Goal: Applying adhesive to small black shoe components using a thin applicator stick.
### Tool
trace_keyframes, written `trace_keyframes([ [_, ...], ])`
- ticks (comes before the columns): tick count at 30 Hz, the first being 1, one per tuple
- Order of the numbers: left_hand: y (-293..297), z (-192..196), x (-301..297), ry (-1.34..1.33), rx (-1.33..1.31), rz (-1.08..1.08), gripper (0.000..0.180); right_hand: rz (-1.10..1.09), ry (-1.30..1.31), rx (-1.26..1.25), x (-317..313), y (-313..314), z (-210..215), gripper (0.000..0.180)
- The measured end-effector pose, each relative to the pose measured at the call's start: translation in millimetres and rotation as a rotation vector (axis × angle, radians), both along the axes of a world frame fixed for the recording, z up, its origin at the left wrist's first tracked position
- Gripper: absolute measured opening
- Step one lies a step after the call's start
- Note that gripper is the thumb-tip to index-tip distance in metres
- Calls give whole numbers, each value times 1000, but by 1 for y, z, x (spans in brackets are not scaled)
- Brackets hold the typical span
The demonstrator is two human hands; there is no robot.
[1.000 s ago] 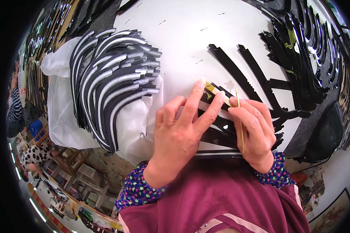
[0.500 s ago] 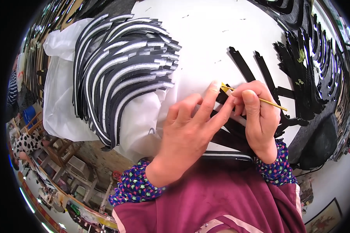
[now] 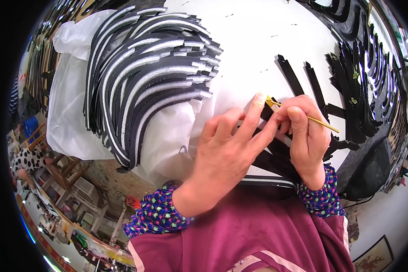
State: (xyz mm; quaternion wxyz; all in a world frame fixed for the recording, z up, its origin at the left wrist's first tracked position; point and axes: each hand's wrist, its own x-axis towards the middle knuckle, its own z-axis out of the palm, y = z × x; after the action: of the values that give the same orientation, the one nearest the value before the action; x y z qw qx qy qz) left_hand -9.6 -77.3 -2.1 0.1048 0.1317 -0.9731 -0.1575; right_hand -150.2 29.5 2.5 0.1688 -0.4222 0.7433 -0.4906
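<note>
My right hand (image 3: 306, 140) is closed in a pinch around a thin brass-coloured stick (image 3: 324, 122) with a flat yellow tip (image 3: 270, 101). That tip touches or hovers just over a dark strip (image 3: 266, 113), partly covered by my fingers. With its fingers stretched out and spread, my left hand (image 3: 231, 152) rests on the strip, its middle fingertip beside the yellow tip. The thumb of this hand is hidden. More black strips (image 3: 276, 158) fan out beneath both hands. A curved black strip with a white line (image 3: 267, 181) lies along the table's near edge.
At left, a heap of curved black-and-white strips (image 3: 154, 77) lies on translucent plastic sheeting (image 3: 70, 104). Beyond my hands, two black strips (image 3: 290, 75) lie on the white tabletop (image 3: 245, 45). Piled black strips (image 3: 353, 90) crowd the right side. Another person (image 3: 29, 161) is far left.
The view has shifted a little, so the strips and hands appear farther right. Both hands keep nearly the same pose, and the stick stays in my right hand.
</note>
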Motion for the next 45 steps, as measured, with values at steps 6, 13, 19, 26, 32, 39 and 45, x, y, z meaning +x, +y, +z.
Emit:
trace_keyframes([
  [6, 0, -1, 0, -3, -2, -7, 62, -62, -12, 1, 3, 3, -3, 14],
  [13, 0, 0, 0, -10, 4, -2, 63, -56, -30, 43, 2, 1, 2, 17],
  [19, 1, -1, 1, -8, -23, 4, 64, -194, -153, -63, 5, 14, 6, 8],
  [26, 0, -3, 4, -11, -68, -9, 56, -91, 354, 22, 14, 16, -1, 29],
  [32, -4, 1, 1, 53, 93, 7, 58, -52, 513, 52, 14, 16, 0, 31],
  [39, -5, -5, 8, 169, 119, 9, 54, -77, 634, 35, 16, 19, -8, 36],
  [45, 0, -1, 11, 97, 86, 42, 54, -97, 635, -3, 16, 20, -13, 35],
])
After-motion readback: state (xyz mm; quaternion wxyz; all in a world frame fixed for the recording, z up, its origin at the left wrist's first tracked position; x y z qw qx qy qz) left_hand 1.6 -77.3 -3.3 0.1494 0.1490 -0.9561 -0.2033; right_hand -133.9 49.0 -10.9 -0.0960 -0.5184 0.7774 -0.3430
